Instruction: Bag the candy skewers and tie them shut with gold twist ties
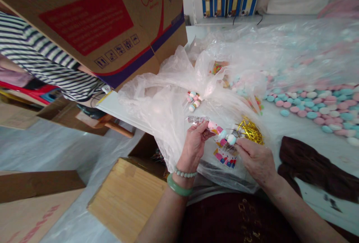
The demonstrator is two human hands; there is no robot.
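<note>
One candy packet [223, 134], right of centre: my left hand [195, 142] pinches it, right hand [256, 158] grips its end, likely for steadiness.

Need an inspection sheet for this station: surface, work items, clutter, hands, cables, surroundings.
Surface: pale tabletop, partly under clear plastic sheeting.
Work items: candy packet in hand; gold strips and loose pastel candies nearby.
Clutter: brown cloth at right.
Hands: left hand pinches one end of the candy packet; right hand closed at the other.
Cables: dark cord at the shelf edge.
Surroundings: cola carton, person in stripes, blue boxes.
</note>
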